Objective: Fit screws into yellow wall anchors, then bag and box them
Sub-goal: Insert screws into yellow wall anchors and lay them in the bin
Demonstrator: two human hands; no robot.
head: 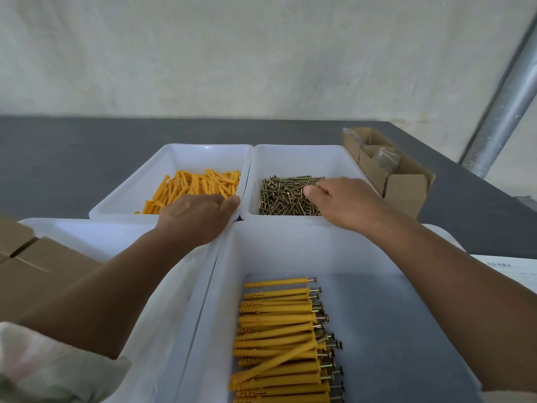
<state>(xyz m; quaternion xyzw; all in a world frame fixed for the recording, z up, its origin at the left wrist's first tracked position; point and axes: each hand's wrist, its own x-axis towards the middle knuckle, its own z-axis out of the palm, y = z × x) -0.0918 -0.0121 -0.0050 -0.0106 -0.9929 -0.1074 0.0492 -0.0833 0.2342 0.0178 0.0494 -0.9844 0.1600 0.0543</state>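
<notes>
The fitted anchors stacked in the nearest tray suggest the fitting step is under way, bagging not begun. Beyond, the left hand curls down onto the loose yellow anchors and the right hand has its fingertips on the screws; whether either grips a piece I cannot tell. Next, each should lift one piece and line screw tip with anchor mouth.

— Is any text or label made out anywhere?
— None is read. Faint print is seen on the white sheet right of the near bin, but it is blurred.
</notes>
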